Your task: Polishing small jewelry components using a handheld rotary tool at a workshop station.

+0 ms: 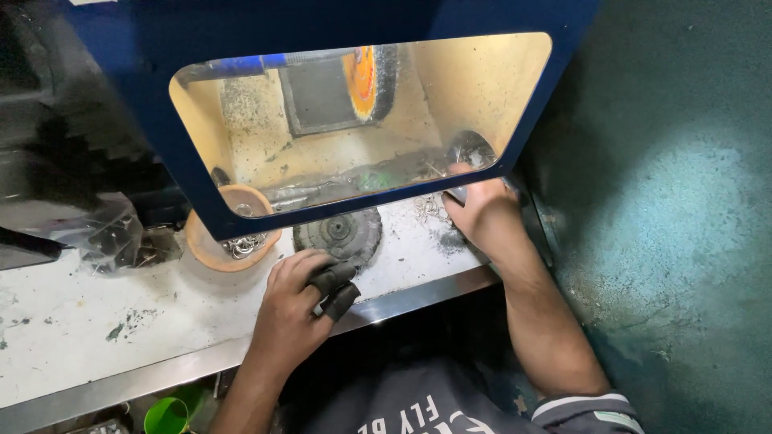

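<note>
My left hand point(301, 301) rests on the white bench top point(72, 321), its fingers curled, with black guards on two fingertips. It lies just in front of a black round buffing disc point(338, 235) lying flat. My right hand point(482, 215) reaches under the lower right edge of the blue machine hood point(153, 96), next to a small heap of metal rings point(430, 207). Its fingertips are hidden behind the hood's window. Inside the hood an orange and black polishing wheel point(371, 80) stands upright.
An orange bowl point(211, 251) holding metal rings sits partly under the hood, left of the disc. A crumpled clear plastic bag point(121, 237) lies at the left. A green cup point(166, 415) stands below the bench's metal edge point(418, 293). A teal wall point(683, 201) closes off the right.
</note>
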